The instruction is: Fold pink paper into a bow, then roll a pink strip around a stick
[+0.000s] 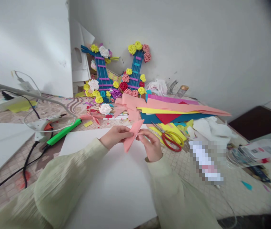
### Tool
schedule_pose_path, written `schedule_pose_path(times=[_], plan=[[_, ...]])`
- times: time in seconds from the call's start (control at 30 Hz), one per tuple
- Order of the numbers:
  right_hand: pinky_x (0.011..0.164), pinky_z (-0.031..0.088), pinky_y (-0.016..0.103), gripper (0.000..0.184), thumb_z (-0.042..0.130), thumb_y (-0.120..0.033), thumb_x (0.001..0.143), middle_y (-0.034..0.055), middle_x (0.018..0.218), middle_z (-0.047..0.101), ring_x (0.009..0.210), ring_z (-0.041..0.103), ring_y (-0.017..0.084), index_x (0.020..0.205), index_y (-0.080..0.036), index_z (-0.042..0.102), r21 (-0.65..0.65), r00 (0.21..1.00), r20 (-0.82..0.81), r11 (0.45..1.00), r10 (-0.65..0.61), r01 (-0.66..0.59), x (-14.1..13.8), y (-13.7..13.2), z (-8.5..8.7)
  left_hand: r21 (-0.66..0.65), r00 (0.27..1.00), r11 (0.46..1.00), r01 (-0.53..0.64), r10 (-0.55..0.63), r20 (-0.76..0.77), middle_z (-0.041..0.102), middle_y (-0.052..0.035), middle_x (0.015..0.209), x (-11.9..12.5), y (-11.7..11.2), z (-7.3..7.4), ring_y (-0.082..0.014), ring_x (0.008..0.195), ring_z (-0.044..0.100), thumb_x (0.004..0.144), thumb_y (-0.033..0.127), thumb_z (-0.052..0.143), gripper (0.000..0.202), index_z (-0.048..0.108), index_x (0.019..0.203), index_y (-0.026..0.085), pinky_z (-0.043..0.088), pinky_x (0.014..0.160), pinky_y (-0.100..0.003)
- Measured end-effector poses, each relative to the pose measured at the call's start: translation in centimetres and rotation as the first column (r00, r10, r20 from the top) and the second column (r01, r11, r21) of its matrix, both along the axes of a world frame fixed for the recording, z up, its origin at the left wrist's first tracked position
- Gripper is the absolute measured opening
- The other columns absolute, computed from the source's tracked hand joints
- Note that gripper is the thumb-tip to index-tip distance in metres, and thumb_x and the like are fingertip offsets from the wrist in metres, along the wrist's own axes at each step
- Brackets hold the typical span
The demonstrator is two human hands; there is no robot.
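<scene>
A small folded piece of pink crepe paper [132, 135] is held slantwise over a white board. My left hand [115, 136] pinches its left side between thumb and fingers. At the paper's right edge, my right hand [151, 145] is closed, with thumb and forefinger pressed together on it. Whether those fingertips hold anything besides the paper is too small to tell. Beneath both hands lies the white board [111, 181]. Just beyond them, a wide pink paper strip [133, 109] trails down toward the board.
Red-handled scissors [173, 141] lie to the right near coloured paper sheets [185, 111]. A hot glue gun [41, 125] and a green stick-shaped object [64, 133] are on the left, with cables. Two blue paper guitars [136, 70] with paper flowers lean at the back.
</scene>
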State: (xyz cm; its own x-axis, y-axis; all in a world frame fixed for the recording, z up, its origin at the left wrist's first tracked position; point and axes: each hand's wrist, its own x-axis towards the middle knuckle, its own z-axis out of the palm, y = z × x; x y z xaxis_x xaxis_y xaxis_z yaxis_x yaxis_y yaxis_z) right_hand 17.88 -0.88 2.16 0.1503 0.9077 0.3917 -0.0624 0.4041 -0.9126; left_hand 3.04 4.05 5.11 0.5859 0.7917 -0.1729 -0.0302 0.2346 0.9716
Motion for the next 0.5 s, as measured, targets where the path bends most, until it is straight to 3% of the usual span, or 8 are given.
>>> schedule_pose_path(times=[0.5], plan=[[0.069,0.044,0.031,0.005,0.062,-0.023,0.067,0.0027,0.086,0.053,0.079,0.052,0.016,0.072,-0.021,0.064,0.010,1.000,0.026,1.000,-0.010,0.010,0.15,0.22,-0.56,-0.062,0.999,0.998,0.013,-0.010,0.048,0.048,0.0064,0.049,0.12,-0.40,0.73,-0.0018,0.043,0.041,0.060,0.026,0.068,0.020,0.056,0.065,0.010,0.029,0.041,-0.015]])
